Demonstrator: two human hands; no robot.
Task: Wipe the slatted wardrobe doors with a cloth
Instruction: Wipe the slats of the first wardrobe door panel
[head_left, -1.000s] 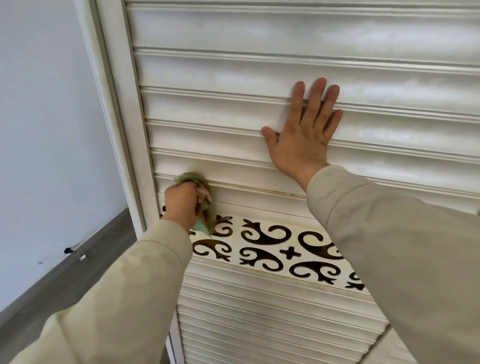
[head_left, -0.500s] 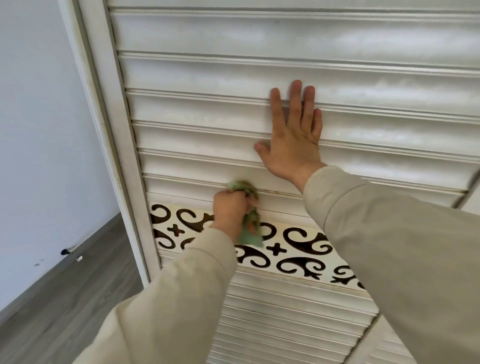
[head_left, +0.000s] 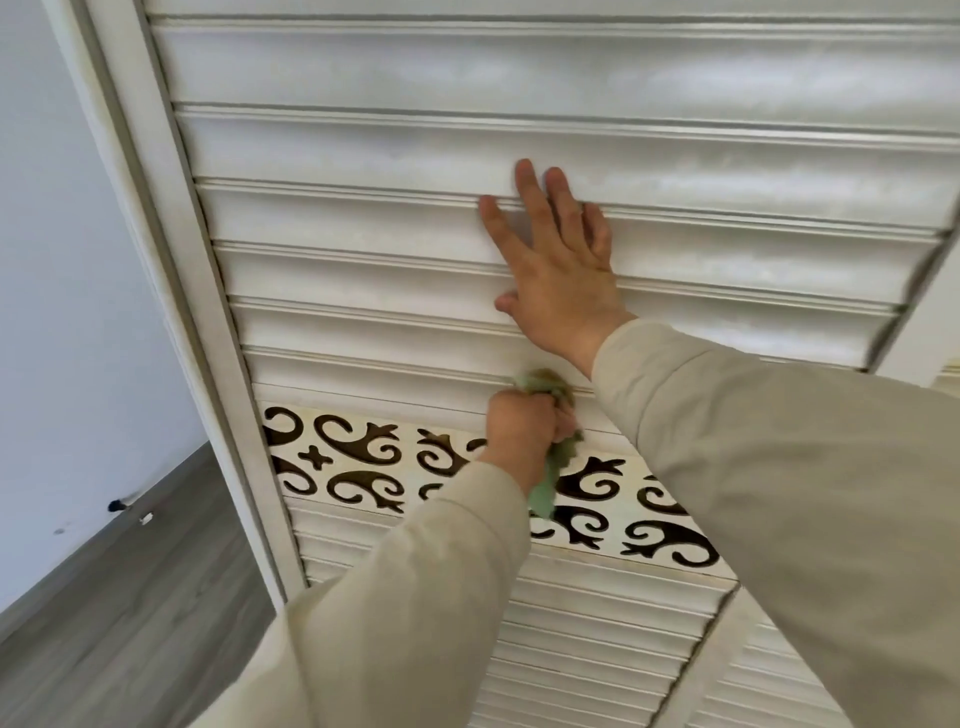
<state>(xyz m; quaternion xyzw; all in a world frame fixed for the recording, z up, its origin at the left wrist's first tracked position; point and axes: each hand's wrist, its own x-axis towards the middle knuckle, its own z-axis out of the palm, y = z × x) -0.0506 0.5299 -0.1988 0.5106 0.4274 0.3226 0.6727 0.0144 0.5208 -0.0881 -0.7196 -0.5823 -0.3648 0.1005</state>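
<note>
Left hand (head_left: 524, 423) is bunched round the green cloth (head_left: 550, 447) at 6 o'clock on the door (head_left: 363, 218), bottom slat. Right hand (head_left: 558, 270) lies flat at 12, bracing. Best run along each groove, not across.

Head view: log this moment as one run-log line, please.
left hand grips cloth on lowest upper slat | right hand flat on door | cloth tail over scroll panel
</note>
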